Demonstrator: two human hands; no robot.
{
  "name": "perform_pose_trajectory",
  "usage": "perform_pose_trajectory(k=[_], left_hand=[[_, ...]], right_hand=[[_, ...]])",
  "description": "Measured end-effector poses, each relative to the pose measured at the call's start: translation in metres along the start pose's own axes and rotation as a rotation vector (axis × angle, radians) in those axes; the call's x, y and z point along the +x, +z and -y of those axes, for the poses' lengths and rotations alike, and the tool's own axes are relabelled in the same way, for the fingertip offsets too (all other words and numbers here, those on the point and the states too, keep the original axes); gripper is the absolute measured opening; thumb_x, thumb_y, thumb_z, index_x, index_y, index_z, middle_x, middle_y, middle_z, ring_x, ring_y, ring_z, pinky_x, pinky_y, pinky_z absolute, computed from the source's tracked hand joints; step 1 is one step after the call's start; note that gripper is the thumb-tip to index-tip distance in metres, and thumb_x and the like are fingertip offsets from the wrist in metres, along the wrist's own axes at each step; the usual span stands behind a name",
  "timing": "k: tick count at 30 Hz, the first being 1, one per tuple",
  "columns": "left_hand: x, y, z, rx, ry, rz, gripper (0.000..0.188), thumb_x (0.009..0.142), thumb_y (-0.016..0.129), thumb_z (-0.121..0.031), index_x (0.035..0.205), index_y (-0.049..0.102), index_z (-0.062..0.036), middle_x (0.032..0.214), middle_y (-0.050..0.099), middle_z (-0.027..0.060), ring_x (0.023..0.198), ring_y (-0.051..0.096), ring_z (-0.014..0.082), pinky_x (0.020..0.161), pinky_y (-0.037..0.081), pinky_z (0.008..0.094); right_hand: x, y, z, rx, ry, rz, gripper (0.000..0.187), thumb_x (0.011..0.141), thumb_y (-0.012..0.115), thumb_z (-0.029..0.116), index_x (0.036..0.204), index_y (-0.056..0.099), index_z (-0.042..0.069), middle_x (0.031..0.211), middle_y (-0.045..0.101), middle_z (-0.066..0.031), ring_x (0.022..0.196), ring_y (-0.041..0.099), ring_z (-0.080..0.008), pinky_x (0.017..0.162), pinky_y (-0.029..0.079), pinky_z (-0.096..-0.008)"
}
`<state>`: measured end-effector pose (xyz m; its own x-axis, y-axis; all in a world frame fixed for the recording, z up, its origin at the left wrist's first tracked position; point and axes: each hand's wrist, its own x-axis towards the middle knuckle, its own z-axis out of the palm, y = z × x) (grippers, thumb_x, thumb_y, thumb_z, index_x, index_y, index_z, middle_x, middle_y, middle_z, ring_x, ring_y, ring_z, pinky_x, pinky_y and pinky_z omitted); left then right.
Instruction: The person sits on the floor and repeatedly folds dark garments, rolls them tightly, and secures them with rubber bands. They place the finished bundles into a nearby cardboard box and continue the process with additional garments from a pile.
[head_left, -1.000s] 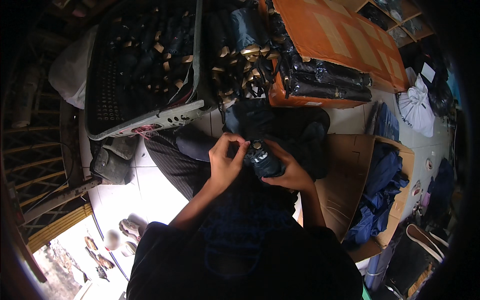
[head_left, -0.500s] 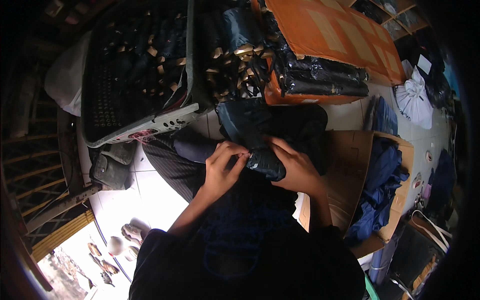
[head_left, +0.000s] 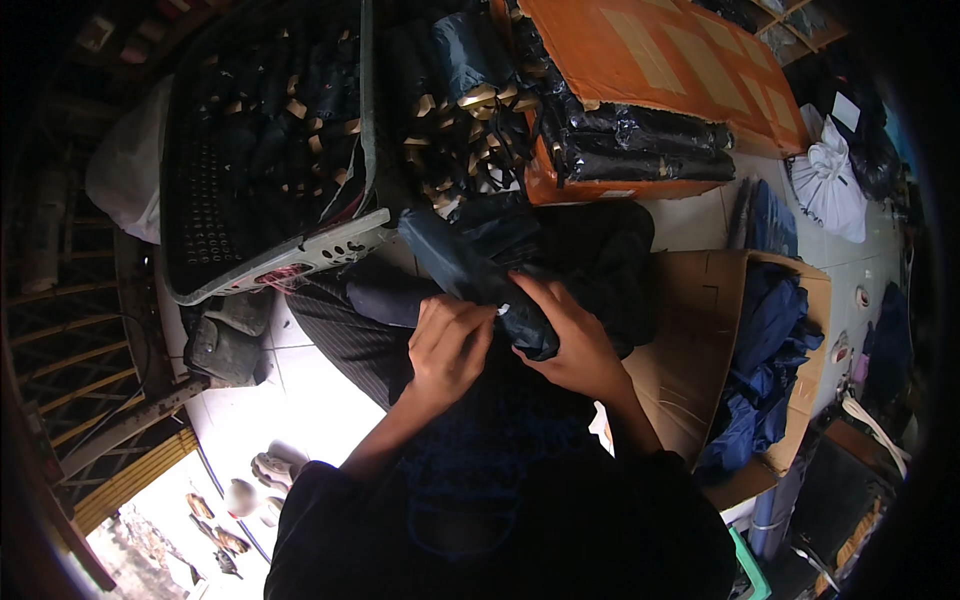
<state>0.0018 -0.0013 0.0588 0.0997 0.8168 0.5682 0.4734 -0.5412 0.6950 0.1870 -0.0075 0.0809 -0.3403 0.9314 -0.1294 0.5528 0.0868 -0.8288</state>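
A dark, rolled cloth bundle that looks like a folded umbrella [head_left: 455, 262] lies slantwise over my lap, its far end pointing up and left. My right hand [head_left: 575, 345] is wrapped round its near end, thumb below and fingers along the far side. At its left edge my left hand [head_left: 445, 345] is closed in a pinch, beside a small white spot on the cloth. What exactly those fingertips grip is hidden. Another dark cloth bundle [head_left: 500, 225] lies just beyond, partly covered by the held one.
A grey plastic crate [head_left: 350, 235] full of dark bundles with tan ends stands at far left. More bundles [head_left: 470, 55] are piled beside it. An orange carton [head_left: 660, 50] sits far right; a cardboard box [head_left: 690, 350] with blue cloth [head_left: 765, 370] is at my right.
The held bundle has swung, so its far end now points further left and lifts off the bundle behind. My left fingers have curled in closer; my right hand still grips the near end.
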Motion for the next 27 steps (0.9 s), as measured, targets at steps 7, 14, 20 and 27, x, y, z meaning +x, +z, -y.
perform_pose_trajectory(k=[7,14,20,27], left_hand=[[-0.004,0.014,-0.002,-0.054,-0.005,0.017,0.020,0.065,0.074,0.006,0.083,0.068,-0.0018,0.078,0.058,0.0075,0.069,0.056,0.0223,0.066,0.042,0.0316],[-0.021,0.033,0.003,-0.914,-0.653,-0.301,0.041,0.085,0.068,-0.005,0.116,0.040,-0.0048,0.106,0.048,0.0062,0.103,0.048,0.0127,0.088,0.039,0.0277],[0.002,0.027,-0.007,-0.932,-1.006,-0.208,0.052,0.085,0.070,-0.013,0.128,0.043,0.0013,0.119,0.056,0.0108,0.110,0.053,0.0187,0.099,0.039,0.0318],[-0.001,0.023,-0.001,-0.961,-0.906,-0.212,0.048,0.088,0.065,-0.011,0.129,0.042,0.0018,0.120,0.055,0.0110,0.111,0.053,0.0182,0.098,0.039,0.0316]], right_hand=[[0.002,0.010,-0.004,0.054,-0.060,-0.199,0.076,0.066,0.076,0.006,0.134,0.044,0.009,0.121,0.053,-0.0158,0.111,0.056,-0.0362,0.089,0.048,-0.0397],[0.001,0.027,-0.004,-0.123,-0.058,-0.273,0.078,0.061,0.078,0.009,0.132,0.046,0.013,0.124,0.049,-0.0180,0.109,0.057,-0.0372,0.087,0.049,-0.0411],[0.010,0.035,0.013,-0.238,0.001,-0.228,0.089,0.058,0.079,0.007,0.138,0.040,0.016,0.126,0.045,-0.0245,0.111,0.052,-0.0422,0.090,0.047,-0.0456],[0.014,0.038,0.020,-0.230,-0.027,-0.274,0.092,0.057,0.080,0.005,0.139,0.039,0.015,0.126,0.044,-0.0258,0.112,0.051,-0.0431,0.091,0.046,-0.0458]])
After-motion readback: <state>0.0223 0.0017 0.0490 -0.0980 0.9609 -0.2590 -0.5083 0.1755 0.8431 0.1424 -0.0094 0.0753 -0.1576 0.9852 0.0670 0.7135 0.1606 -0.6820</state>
